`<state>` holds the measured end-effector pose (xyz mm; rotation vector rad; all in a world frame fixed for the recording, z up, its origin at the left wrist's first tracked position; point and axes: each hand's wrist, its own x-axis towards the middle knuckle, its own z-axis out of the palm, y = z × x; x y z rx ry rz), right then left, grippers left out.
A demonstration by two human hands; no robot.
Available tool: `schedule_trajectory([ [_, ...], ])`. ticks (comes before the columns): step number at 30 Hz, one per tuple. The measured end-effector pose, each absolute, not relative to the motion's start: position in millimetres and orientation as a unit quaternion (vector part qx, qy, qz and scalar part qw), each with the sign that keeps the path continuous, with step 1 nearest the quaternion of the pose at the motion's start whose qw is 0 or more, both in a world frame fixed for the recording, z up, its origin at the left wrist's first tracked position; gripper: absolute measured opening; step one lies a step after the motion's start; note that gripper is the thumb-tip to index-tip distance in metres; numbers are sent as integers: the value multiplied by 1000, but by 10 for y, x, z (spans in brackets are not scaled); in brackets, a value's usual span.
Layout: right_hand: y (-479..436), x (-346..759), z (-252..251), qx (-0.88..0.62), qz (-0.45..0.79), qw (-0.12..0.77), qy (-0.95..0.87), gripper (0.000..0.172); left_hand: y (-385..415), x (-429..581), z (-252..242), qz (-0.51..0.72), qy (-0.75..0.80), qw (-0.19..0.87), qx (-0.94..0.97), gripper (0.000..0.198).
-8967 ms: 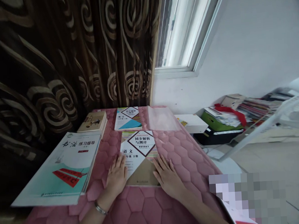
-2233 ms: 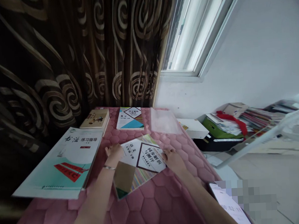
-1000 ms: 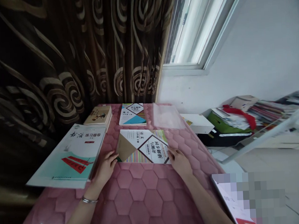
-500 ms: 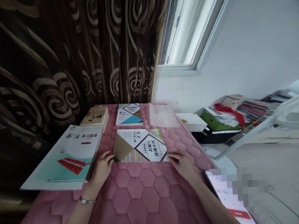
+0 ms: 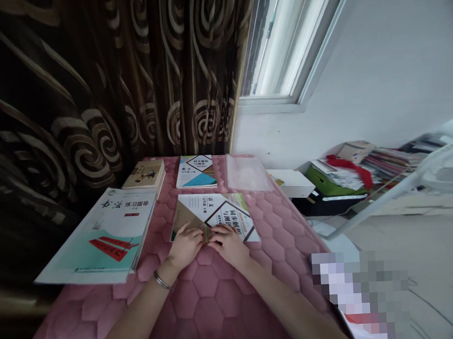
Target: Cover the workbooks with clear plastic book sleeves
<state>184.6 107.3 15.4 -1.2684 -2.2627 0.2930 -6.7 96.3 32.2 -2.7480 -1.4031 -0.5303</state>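
Two book piles (image 5: 101,237) lie left of our workbook (image 5: 217,210); another book (image 5: 196,172) and plastic sheet (image 5: 247,173) lie beyond it. Our left hand (image 5: 185,246) and right hand (image 5: 229,244) bend over its near edge; whether they grip, we cannot tell. The pink desk (image 5: 209,317) beneath stands beside a curtain (image 5: 111,69) and window (image 5: 277,55).

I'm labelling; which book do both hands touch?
The central, rectangular white-and-brown paper workbook: it alone has the left grip and right grip on its near edge.

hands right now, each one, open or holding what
Left hand: partly curled at the near edge of the middle workbook; whether it grips cannot be told.
Right hand: partly curled at the same edge; grip cannot be told either.
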Motion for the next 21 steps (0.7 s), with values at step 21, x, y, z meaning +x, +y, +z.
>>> schedule_trajectory([
  [21,1166,3159,110,-527,162,268,-790,19,891,-909,184,-232,-534,4,-813,24],
])
